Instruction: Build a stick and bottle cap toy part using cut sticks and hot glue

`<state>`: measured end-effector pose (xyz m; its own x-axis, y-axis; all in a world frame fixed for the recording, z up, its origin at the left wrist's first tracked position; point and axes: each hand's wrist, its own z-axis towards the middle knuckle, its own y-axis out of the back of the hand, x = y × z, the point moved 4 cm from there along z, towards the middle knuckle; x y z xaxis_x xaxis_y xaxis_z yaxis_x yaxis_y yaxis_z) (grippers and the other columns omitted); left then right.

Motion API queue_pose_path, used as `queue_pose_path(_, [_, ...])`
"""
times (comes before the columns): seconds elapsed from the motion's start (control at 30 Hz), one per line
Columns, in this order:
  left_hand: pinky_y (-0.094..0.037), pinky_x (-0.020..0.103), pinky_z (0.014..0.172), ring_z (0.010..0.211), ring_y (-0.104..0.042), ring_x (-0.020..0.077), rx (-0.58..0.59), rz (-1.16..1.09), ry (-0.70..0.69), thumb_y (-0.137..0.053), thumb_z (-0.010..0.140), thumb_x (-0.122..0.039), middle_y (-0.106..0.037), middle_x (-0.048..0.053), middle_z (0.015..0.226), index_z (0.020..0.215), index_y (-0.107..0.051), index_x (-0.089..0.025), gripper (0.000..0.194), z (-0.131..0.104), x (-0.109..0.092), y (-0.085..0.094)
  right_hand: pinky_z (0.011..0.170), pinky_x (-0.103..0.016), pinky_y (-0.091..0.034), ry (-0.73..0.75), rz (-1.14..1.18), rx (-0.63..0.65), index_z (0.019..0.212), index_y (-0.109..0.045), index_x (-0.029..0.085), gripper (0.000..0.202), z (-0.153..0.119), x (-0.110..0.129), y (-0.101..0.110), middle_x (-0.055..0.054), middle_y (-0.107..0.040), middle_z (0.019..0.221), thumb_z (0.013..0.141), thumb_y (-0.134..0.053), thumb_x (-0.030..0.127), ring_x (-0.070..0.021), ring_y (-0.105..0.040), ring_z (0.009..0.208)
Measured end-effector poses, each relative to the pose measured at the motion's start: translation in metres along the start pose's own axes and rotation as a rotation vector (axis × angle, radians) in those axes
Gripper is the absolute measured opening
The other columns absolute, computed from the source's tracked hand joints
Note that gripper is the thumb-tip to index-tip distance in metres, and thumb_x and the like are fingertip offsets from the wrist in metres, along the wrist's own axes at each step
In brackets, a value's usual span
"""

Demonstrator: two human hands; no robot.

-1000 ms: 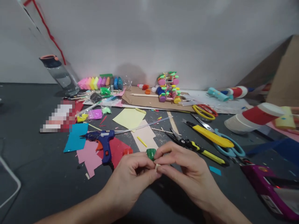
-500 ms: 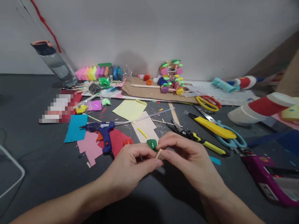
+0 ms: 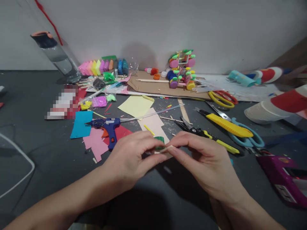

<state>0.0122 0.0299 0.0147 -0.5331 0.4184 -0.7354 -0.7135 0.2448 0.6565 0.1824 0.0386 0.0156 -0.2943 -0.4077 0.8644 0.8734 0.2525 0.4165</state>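
At the near middle of the table, my left hand (image 3: 131, 159) pinches one end of a small pale wooden stick piece (image 3: 166, 149) between thumb and fingers. The other end is held by the thumb and fingertips of my right hand (image 3: 203, 159). The piece lies nearly level between the hands, and the fingers partly cover it. Just behind the fingertips is a green bottle cap (image 3: 159, 140), its lower part hidden. A yellow stick (image 3: 149, 129) rests on pale paper (image 3: 153, 119) beyond the cap.
A blue glue gun (image 3: 109, 126) lies left on coloured paper. Right are pliers (image 3: 203, 134), a yellow utility knife (image 3: 227, 124), scissors (image 3: 249, 135) and paper cups (image 3: 261, 110). Behind are a colourful wheeled model (image 3: 182, 70) on cardboard (image 3: 144, 86) and a water bottle (image 3: 57, 57).
The wooden piece has turned from a steep tilt to nearly level between my fingers. My view has shifted slightly, and a red cap by my left hand is now hidden.
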Motion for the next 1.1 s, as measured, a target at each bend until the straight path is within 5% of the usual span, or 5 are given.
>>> queue_pose_path(0.17, [-0.045, 0.043, 0.094, 0.113, -0.056, 0.0313, 0.093, 0.521, 0.017, -0.074, 0.087, -0.027, -0.065, 0.014, 0.124, 0.126, -0.06, -0.012, 0.044, 0.001, 0.005, 0.015, 0.065, -0.023, -0.047, -0.063, -0.042, -0.134, 0.078, -0.07, 0.021, 0.012, 0.004, -0.008, 0.007, 0.001, -0.068, 0.076, 0.09, -0.069, 0.025, -0.0134, -0.061, 0.069])
queue_pose_path(0.3, [-0.046, 0.043, 0.081, 0.101, -0.058, 0.0324, 0.3, 0.739, 0.09, -0.068, 0.09, -0.024, -0.067, 0.014, 0.111, 0.111, -0.062, -0.013, 0.025, 0.0, 0.009, 0.01, 0.065, -0.024, -0.049, -0.089, -0.061, -0.147, 0.077, -0.072, 0.021, 0.013, 0.007, -0.012, 0.006, 0.0, -0.069, 0.075, 0.088, -0.07, 0.028, -0.0148, -0.062, 0.068])
queue_pose_path(0.43, [-0.042, 0.04, 0.072, 0.09, -0.057, 0.0294, 0.34, 0.801, 0.117, -0.054, 0.095, -0.014, -0.067, 0.012, 0.099, 0.106, -0.061, -0.014, 0.014, 0.001, 0.009, 0.007, 0.066, -0.024, -0.049, -0.086, -0.068, -0.155, 0.077, -0.071, 0.022, 0.012, 0.006, -0.013, 0.004, 0.0, -0.069, 0.076, 0.087, -0.071, 0.028, -0.0149, -0.062, 0.068])
queue_pose_path(0.77, [-0.042, 0.032, 0.076, 0.092, -0.054, 0.0229, 0.282, 0.483, -0.003, -0.046, 0.099, -0.014, -0.065, 0.008, 0.104, 0.107, -0.058, -0.017, 0.014, -0.003, 0.01, -0.002, 0.067, -0.025, -0.046, -0.034, -0.082, -0.007, 0.08, -0.071, 0.022, 0.011, 0.007, -0.014, 0.0, 0.002, -0.068, 0.078, 0.091, -0.069, 0.024, -0.0128, -0.061, 0.07])
queue_pose_path(1.1, [-0.042, 0.028, 0.087, 0.099, -0.058, 0.0162, 0.275, 0.105, -0.04, -0.048, 0.101, -0.013, -0.065, 0.002, 0.109, 0.108, -0.056, -0.02, 0.012, -0.003, 0.027, -0.008, 0.079, -0.03, -0.045, 0.265, -0.222, 0.233, 0.089, -0.072, 0.02, 0.013, 0.013, -0.023, -0.008, -0.004, -0.064, 0.091, 0.097, -0.062, 0.017, -0.0166, -0.056, 0.09])
